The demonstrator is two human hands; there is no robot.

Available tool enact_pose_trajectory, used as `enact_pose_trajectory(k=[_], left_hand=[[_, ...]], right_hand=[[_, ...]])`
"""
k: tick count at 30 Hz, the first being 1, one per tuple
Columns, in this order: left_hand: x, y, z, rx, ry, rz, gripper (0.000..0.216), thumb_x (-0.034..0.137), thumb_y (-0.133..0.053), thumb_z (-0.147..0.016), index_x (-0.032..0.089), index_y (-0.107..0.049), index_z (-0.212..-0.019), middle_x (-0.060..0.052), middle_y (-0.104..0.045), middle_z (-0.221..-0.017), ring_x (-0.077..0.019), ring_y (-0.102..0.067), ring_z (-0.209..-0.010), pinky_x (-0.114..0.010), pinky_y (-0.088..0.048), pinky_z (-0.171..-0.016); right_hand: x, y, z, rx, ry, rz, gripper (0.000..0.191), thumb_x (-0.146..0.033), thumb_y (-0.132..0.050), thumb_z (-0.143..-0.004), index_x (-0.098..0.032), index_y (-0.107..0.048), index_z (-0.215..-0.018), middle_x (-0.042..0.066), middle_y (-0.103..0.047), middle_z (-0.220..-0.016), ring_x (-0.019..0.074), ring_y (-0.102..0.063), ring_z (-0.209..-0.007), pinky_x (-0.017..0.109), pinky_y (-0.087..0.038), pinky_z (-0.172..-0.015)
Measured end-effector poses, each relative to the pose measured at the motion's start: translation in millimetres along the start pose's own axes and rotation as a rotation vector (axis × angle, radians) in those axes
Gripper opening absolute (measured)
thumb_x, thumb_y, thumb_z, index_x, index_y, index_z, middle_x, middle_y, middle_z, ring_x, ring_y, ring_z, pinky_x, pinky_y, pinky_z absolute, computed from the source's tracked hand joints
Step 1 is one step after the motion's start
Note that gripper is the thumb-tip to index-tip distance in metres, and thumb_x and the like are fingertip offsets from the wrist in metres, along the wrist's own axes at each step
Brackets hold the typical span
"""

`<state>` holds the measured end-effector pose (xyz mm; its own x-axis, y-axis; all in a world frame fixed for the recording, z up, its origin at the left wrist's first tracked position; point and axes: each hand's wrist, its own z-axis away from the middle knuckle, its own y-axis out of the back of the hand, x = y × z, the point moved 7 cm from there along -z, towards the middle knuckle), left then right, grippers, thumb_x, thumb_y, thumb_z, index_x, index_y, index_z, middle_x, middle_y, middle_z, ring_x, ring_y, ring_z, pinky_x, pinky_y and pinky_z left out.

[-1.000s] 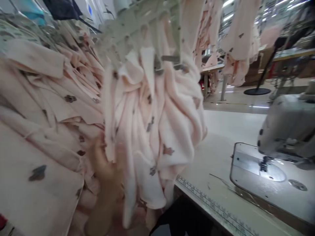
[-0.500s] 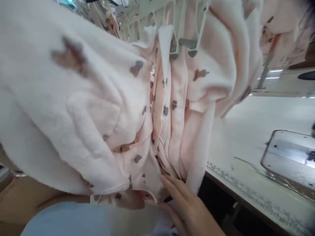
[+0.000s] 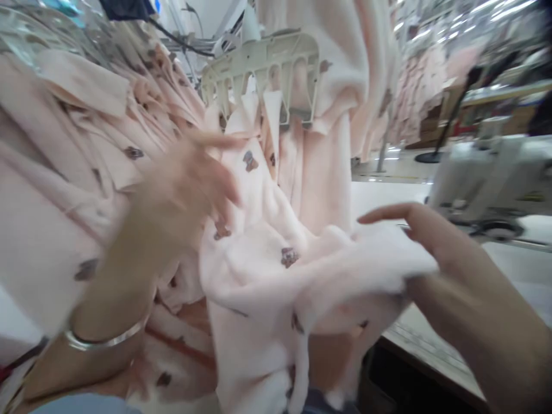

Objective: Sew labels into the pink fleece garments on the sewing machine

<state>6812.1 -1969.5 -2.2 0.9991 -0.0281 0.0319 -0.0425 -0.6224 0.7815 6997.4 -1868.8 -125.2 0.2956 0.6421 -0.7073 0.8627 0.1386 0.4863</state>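
A pale pink fleece garment piece (image 3: 263, 276) with small brown bear prints hangs in front of me, its upper part near a cream plastic clip hanger (image 3: 261, 60). My right hand (image 3: 440, 247) grips its right side, lifting the cloth outward; the index finger stretches out along the top, and folds hide the other fingers. My left hand (image 3: 194, 178), smeared by motion, is at the upper left of the piece. Its fingers look apart, with nothing visible between them. Whether they touch the cloth I cannot tell. A silver bangle (image 3: 106, 339) circles the left wrist.
More pink printed pieces (image 3: 95, 144) hang in a dense row at left. A white sewing machine (image 3: 487, 178) stands at right beyond the pale worktable (image 3: 431, 339). Further pink garments (image 3: 420, 95) hang in the background.
The view has swung up and the hanger appears farther off. My left hand has come into view. My right hand has risen to the right, now with cloth in it.
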Motion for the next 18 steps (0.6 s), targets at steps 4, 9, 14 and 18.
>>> enact_pose_trajectory(k=[4, 9, 14, 18], left_hand=[[83, -117, 6, -0.47, -0.33, 0.202, 0.063, 0.036, -0.042, -0.086, 0.011, -0.025, -0.142, -0.005, -0.064, -0.077, -0.0168, -0.058, -0.057, -0.029, -0.046, -0.053], [106, -121, -81, -0.219, -0.307, 0.176, 0.026, 0.024, -0.048, -0.078, 0.014, -0.064, -0.097, -0.001, -0.056, -0.064, -0.0152, -0.053, -0.062, -0.029, -0.042, -0.063], [129, -98, -115, -0.104, -0.343, 0.15, 0.018, 0.022, -0.048, -0.078, 0.014, -0.065, -0.079, 0.0, -0.05, -0.06, -0.0148, -0.052, -0.067, -0.03, -0.041, -0.071], [123, -84, -102, -0.006, -0.322, 0.144, 0.015, 0.021, -0.052, -0.075, 0.017, -0.065, -0.082, 0.002, -0.054, -0.064, -0.0125, -0.05, -0.062, -0.028, -0.039, -0.066]], right_hand=[[22, 40, -26, 0.062, -0.093, 0.145, 0.03, -0.013, -0.044, -0.074, -0.022, -0.054, -0.102, -0.001, -0.063, -0.074, 0.0178, -0.058, -0.062, 0.029, -0.042, -0.053], [18, 31, 36, 0.402, 0.081, 0.415, 0.022, -0.029, -0.049, -0.088, -0.018, -0.052, -0.107, 0.009, -0.057, -0.096, 0.0239, -0.056, -0.09, 0.035, -0.047, -0.075], [37, -52, 95, 0.297, -0.105, 0.407, 0.016, -0.022, -0.041, -0.09, -0.018, -0.055, -0.084, 0.009, -0.054, -0.079, 0.0229, -0.053, -0.07, 0.037, -0.046, -0.06], [45, -46, 109, 0.563, -0.137, 0.46, 0.029, -0.012, -0.045, -0.084, -0.016, -0.056, -0.11, 0.019, -0.044, -0.124, 0.0367, -0.043, -0.113, 0.058, -0.038, -0.09]])
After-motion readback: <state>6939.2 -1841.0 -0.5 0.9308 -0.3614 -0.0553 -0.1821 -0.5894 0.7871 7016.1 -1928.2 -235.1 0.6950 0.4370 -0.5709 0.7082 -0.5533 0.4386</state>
